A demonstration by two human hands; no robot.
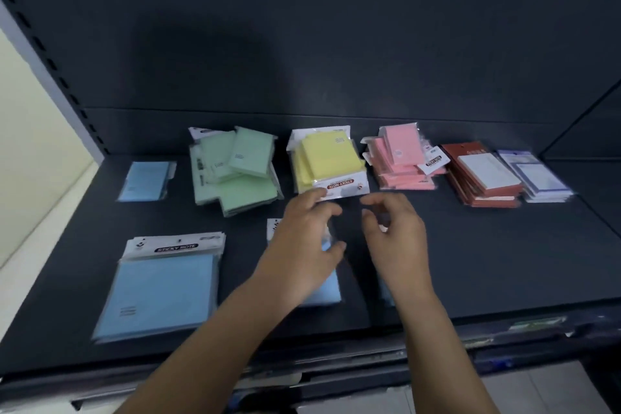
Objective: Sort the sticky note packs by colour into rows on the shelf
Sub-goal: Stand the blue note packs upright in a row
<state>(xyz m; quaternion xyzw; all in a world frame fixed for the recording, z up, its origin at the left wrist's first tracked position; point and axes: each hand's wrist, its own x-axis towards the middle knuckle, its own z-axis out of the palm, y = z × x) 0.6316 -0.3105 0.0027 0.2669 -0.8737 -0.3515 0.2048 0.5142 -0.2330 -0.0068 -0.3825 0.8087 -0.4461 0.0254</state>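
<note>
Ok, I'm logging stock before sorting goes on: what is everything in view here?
shelf: one, dark grey, beneath all
small blue pack: one, back left
green packs: loose pile, green, back row
yellow packs: pile, yellow, back centre
pink packs: pile, pink, right of yellow
red-backed pads: stack, red-brown, right of pink
bluish-white pads: stack, back far right
large blue packs: stack, front left
half-hidden blue packs: two, front centre, under arms
left hand: empty, near yellow packs
right hand: empty, beside it

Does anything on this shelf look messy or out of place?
Yes. The green pile is scattered, its packs lying at differing angles, and the top yellow pack is turned round, its header print upside down toward the front.
</note>
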